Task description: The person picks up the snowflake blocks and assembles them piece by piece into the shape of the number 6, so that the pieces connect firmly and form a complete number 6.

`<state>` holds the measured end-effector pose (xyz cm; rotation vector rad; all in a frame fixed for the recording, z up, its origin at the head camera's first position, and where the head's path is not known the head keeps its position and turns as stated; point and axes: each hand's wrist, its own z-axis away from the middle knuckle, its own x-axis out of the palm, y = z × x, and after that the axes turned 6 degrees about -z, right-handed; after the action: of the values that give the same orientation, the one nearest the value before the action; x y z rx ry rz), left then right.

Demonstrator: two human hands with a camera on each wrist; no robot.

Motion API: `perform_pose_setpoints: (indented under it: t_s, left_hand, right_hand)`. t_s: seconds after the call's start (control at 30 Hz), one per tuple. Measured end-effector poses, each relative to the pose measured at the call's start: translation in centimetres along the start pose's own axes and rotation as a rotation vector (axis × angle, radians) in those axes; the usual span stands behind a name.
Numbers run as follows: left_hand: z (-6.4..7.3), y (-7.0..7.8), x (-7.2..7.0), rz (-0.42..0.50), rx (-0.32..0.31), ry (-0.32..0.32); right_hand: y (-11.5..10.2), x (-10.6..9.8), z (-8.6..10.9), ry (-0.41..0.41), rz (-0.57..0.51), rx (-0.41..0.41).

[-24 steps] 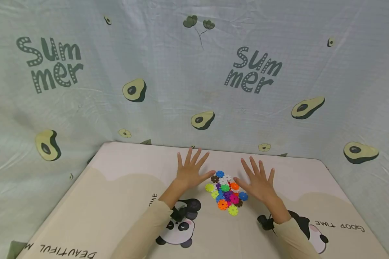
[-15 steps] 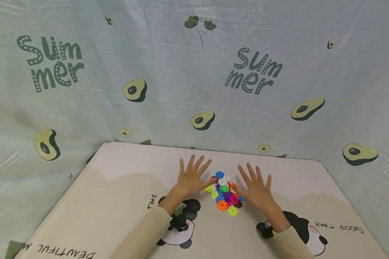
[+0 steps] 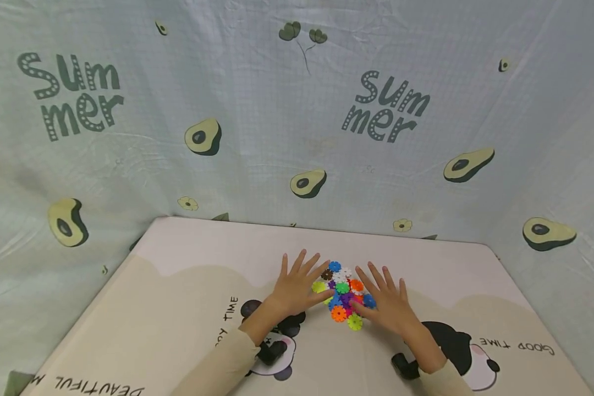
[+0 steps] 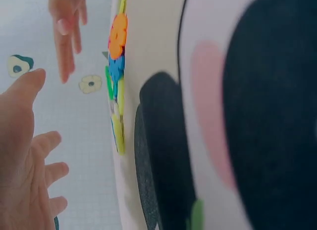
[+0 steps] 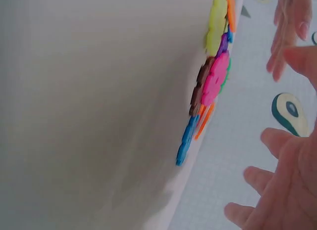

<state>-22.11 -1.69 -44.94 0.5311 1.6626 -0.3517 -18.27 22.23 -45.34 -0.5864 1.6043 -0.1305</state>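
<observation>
A small heap of colourful notched plastic discs (image 3: 341, 287) lies on the table, with orange, blue, green, purple, pink, white, brown and yellow pieces. My left hand (image 3: 295, 287) is spread over the heap's left side, its thumb overlapping the pieces in the head view. From the other side my right hand (image 3: 388, 301) reaches in, fingers spread, thumb over the pink disc (image 5: 216, 77). Both wrist views show the hands raised above the tabletop, palms toward each other, holding nothing. In the left wrist view an orange disc (image 4: 118, 36) stands out at the heap's edge.
The table cover (image 3: 178, 308) has printed pandas and lettering. Behind it and at both sides hangs a pale curtain (image 3: 257, 110) printed with avocados. A black wrist strap piece (image 3: 271, 352) shows under the left forearm, another (image 3: 405, 366) by the right.
Both hands have come down toward the near side and inward, closer together over the heap. Their fingers stay spread, and the discs lie as before.
</observation>
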Motion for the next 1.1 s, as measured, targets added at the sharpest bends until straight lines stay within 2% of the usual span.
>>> perform_pose_setpoints:
  t_s: [0.27, 0.37, 0.47, 0.6, 0.73, 0.8, 0.97, 1.03, 1.1]
  left_hand:
    - [0.4, 0.5, -0.4, -0.006, 0.088, -0.009]
    - [0.6, 0.6, -0.5, 0.024, 0.111, -0.001]
    - [0.6, 0.6, -0.5, 0.108, 0.128, 0.000]
    - [0.5, 0.8, -0.4, 0.237, 0.137, -0.034]
    - [0.3, 1.1, -0.1, 0.315, 0.139, -0.065]
    - [0.2, 1.1, 0.3, 0.398, 0.150, -0.080]
    - [-0.1, 0.8, 1.4, 0.699, 0.211, -0.140]
    - [-0.2, 0.8, 1.9, 0.761, 0.223, -0.149]
    - [-0.2, 0.7, 2.3, 0.781, 0.220, -0.145]
  right_hand:
    - [-0.4, -0.3, 0.4, -0.047, -0.033, -0.021]
    - [-0.5, -0.5, 0.3, -0.051, -0.060, -0.019]
    - [-0.5, -0.5, 0.0, -0.057, -0.113, -0.017]
    - [-0.4, -0.5, -0.4, -0.049, -0.177, -0.036]
    - [-0.1, -0.4, -0.5, -0.046, -0.213, -0.069]
    - [0.1, -0.4, -0.5, -0.051, -0.232, -0.084]
    - [0.7, -0.2, -0.4, -0.056, -0.279, -0.120]
    - [1.0, -0.1, -0.3, -0.057, -0.300, -0.134]
    - [1.2, 0.0, -0.4, -0.057, -0.320, -0.142]
